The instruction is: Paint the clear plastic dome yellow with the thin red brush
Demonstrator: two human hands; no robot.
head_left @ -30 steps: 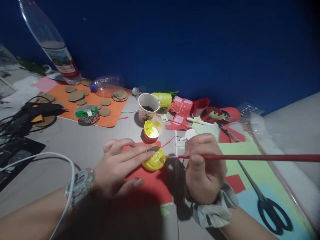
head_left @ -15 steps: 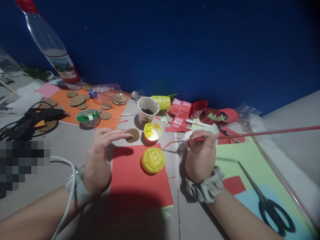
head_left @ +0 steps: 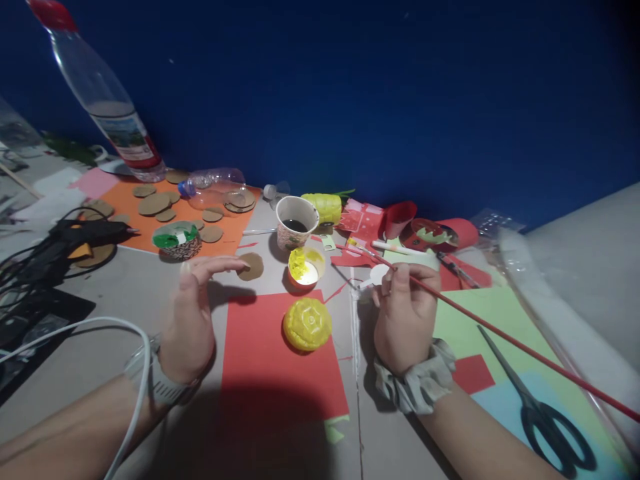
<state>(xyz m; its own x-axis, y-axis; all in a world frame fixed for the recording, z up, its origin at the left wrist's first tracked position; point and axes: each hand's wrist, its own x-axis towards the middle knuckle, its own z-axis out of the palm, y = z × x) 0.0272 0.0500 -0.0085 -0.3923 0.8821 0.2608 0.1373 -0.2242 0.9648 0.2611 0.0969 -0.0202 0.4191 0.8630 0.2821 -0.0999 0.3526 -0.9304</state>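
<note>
My left hand [head_left: 187, 320] is open, its fingers stretched out, with a fingertip at the left edge of a round cardboard disc [head_left: 253, 267] on the table. My right hand [head_left: 406, 313] grips a long red paintbrush [head_left: 483, 313]; its tip points to the upper left, beyond the paint cup. A small cup of yellow and white paint [head_left: 320, 261] sits between my hands. Closer to me, a glossy yellow-painted plastic bottle base [head_left: 307, 324] rests on a red paper sheet [head_left: 280, 387]. Behind the paint stands a paper cup [head_left: 287, 237] of dark liquid.
At left are orange paper [head_left: 143, 239] with cardboard discs, a green paint cup [head_left: 180, 248], a tall bottle [head_left: 120, 120] and a black glue gun [head_left: 95, 230]. Black scissors [head_left: 540, 408] lie at right. A white cable [head_left: 137, 403] crosses my left forearm. A blue wall [head_left: 320, 93] stands behind.
My left fingertip and the cardboard disc have moved left together. The brush in my right hand has swung, its tip now farther up and away from me, its handle end lower.
</note>
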